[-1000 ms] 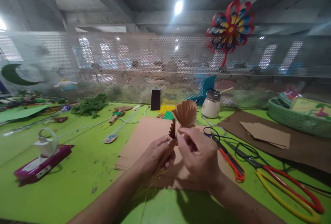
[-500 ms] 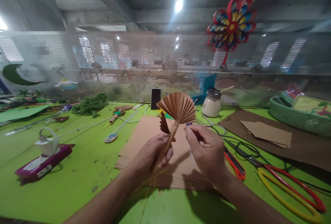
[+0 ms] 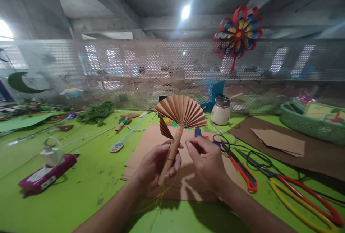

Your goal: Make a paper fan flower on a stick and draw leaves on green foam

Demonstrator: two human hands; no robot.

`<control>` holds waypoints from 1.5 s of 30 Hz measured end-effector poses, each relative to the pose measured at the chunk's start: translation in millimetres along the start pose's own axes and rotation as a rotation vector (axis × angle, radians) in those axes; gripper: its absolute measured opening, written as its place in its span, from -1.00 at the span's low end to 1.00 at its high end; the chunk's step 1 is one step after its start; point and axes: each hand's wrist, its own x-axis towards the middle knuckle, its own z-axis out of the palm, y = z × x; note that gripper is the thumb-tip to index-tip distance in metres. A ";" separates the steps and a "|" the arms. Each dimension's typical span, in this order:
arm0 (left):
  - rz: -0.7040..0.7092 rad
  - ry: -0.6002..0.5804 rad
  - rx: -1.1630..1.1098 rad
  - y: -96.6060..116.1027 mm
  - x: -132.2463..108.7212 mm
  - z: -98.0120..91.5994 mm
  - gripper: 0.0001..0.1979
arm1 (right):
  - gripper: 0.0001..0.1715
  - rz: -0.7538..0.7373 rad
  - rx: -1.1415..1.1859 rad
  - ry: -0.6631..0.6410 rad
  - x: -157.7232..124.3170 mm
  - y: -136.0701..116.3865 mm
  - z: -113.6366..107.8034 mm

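My left hand is wrapped round the rolled brown paper handle of a pleated paper fan, which stands tilted with its spread pleats at the top. A smaller folded paper piece juts from the left of the handle. Just right of the handle is my right hand, its thumb and fingers drawn together and apart from the fan. Whatever lies between those fingertips is hidden. Yellow strands hang below the handle. Under both hands lie brown paper sheets; a blue item shows behind the right hand.
On the right lie a red utility knife, large scissors and a green basket. A jar stands at the back. A purple power strip and white cable are left. A perforated panel closes the back.
The fan has turned to face me more and shows wider. My right hand has shifted slightly left and down; the thin white strip hanging below its fingers no longer shows.
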 end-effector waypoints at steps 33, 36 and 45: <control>0.122 0.310 0.253 -9.8 14.7 -8.2 -0.71 | -0.67 0.270 0.273 -0.242 14.0 21.4 9.1; 0.210 0.414 0.257 0.1 18.1 -23.9 -0.67 | -0.72 0.314 0.143 -0.202 27.6 34.9 -4.6; 0.257 0.612 0.231 1.9 21.1 -35.3 -0.62 | -0.74 0.523 -0.186 -0.371 94.1 58.4 -78.8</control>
